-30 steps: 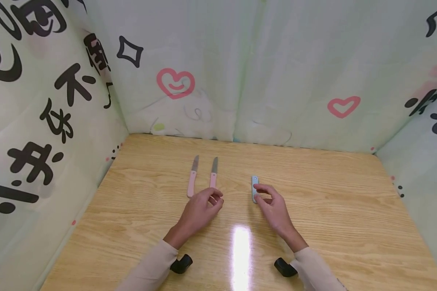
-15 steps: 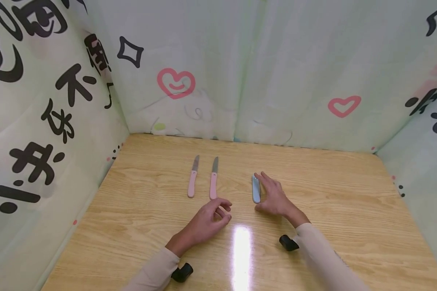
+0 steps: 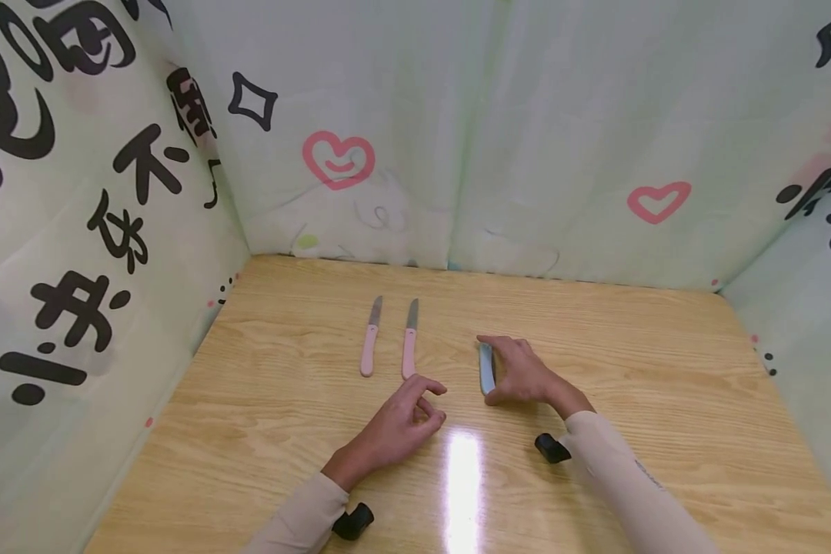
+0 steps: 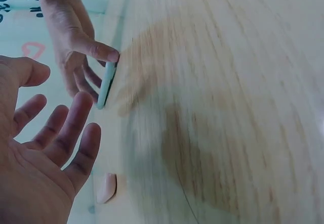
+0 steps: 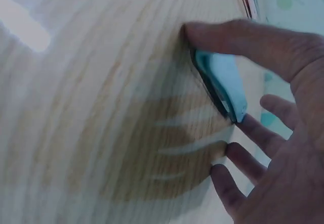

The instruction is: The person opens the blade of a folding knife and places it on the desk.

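A small light-blue folded knife (image 3: 486,368) is being tipped up on its edge on the wooden table (image 3: 665,400), pinched by the right hand (image 3: 522,373). In the right wrist view the thumb is pressed against one end of the blue knife (image 5: 220,82) while the other fingers (image 5: 253,133) are spread along its far side, so it's gripped between thumb and fingers, not lying flat. The same thing is seen from the left wrist view, where the blue knife (image 4: 106,85) is stood on its long edge with the right hand's (image 4: 76,42) thumb tip on top of it.

The left hand (image 3: 405,419) is held just beside the right one, a bit nearer the body, with nothing gripped. The fingers are loosely curled in the head view and look more spread out in the left wrist view (image 4: 45,148), palm open.

Just beyond the left hand's fingertips, two pink-handled knives (image 3: 370,346) (image 3: 409,348) are laid side by side, blades pointing away, close together but not touching. The nearer pink handle tip (image 4: 106,187) is caught at the bottom of the left wrist view. The blue knife is set apart from that pair, off to the right hand's side.

Cream sleeves (image 3: 623,492) are worn on both arms, and patterned cloth walls (image 3: 526,115) with pink hearts are hung around the table.
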{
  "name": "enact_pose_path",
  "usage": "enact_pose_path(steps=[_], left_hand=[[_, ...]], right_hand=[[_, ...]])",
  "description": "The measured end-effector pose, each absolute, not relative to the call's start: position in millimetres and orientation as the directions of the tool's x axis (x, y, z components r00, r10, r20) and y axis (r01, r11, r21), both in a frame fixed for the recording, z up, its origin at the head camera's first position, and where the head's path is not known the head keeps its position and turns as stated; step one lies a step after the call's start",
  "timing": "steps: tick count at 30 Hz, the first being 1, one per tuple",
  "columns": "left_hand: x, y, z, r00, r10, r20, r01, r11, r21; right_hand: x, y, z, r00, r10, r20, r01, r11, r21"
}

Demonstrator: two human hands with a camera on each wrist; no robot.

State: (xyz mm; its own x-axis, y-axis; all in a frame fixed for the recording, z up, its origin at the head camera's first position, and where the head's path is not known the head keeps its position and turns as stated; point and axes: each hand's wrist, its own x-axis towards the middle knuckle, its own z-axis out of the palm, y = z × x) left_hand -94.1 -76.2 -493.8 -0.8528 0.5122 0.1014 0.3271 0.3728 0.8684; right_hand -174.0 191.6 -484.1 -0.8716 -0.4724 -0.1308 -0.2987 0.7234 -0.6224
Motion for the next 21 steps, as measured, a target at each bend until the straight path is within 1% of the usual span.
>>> enact_pose_path(steps=[2, 5, 8, 12, 16, 21], left_hand=[[-93.8, -74.8, -492.1, -0.848, 0.513, 0.133, 0.375, 0.402, 0.835], [-94.1, -72.9, -491.1, -0.831, 0.513, 0.215, 0.479, 0.464, 0.745], [-95.1, -71.3, -490.7, -0.8, 0.524, 0.294, 0.569, 0.503, 0.651], [-96.8, -69.3, -489.6, -0.758, 0.535, 0.372, 0.643, 0.518, 0.565], [-99.0, -66.5, -489.5, -0.721, 0.523, 0.455, 0.693, 0.51, 0.51], [-100.3, -62.8, -489.3, -0.674, 0.532, 0.512, 0.738, 0.469, 0.485]], right_hand=[[-170.9, 192.4, -483.8, -0.866, -0.481, -0.138, -0.289, 0.707, -0.646], [-166.4, 191.2, -481.0, -0.857, -0.498, -0.131, -0.281, 0.666, -0.691], [-161.5, 186.5, -474.9, -0.85, -0.512, -0.123, -0.28, 0.636, -0.719], [-152.9, 177.9, -464.2, -0.828, -0.548, -0.119, -0.295, 0.607, -0.738], [-144.0, 168.5, -455.1, -0.802, -0.585, -0.124, -0.292, 0.564, -0.772], [-137.0, 159.5, -450.0, -0.771, -0.615, -0.165, -0.216, 0.497, -0.841]])
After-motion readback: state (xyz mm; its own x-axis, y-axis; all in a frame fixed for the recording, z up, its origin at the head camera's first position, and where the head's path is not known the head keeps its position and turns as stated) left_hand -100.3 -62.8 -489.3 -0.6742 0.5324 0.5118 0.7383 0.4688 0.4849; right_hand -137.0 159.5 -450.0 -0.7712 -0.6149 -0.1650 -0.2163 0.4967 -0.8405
